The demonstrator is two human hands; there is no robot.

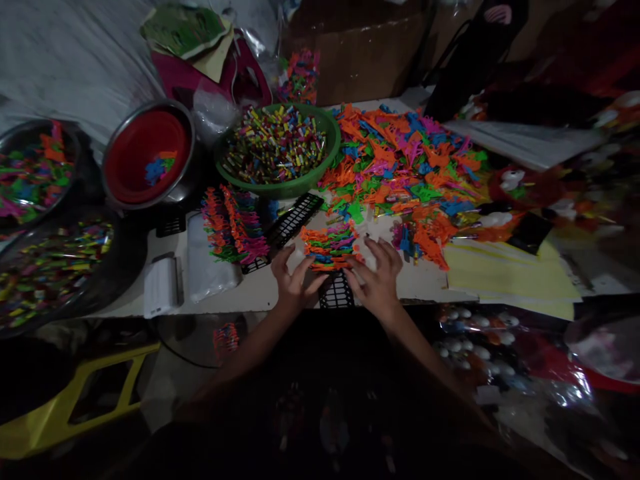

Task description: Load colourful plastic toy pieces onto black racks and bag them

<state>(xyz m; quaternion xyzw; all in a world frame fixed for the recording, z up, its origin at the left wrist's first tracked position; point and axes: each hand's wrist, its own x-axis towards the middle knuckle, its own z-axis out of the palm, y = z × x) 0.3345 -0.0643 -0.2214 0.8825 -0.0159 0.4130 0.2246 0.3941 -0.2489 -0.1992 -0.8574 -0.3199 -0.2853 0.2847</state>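
Observation:
A tight row of small bright plastic pieces (pixel 331 245), orange, green, blue and pink, lies before me at the table's front. Their exact kind is too blurred to tell. My left hand (pixel 295 277) has its thumb and fingers closed at the row's left end. At the opposite end, my right hand (pixel 377 273) grips with thumb and index finger, its other fingers curled above. Under the row a black plastic grid strip (pixel 336 291) sticks out toward me. Left of my hands, more such pieces stand in neat rows (pixel 234 227) beside another black grid strip (pixel 295 220).
A green basin (pixel 334 143) of small colourful cylinders stands behind, next to a large loose pile of plastic pieces (pixel 400 153). Leftward are a red bowl (pixel 120 157), a white box (pixel 161 288) and a clear plastic packet (pixel 213 283). Yellow sheets (pixel 505 277) lie right; a yellow stool (pixel 45 413) is below.

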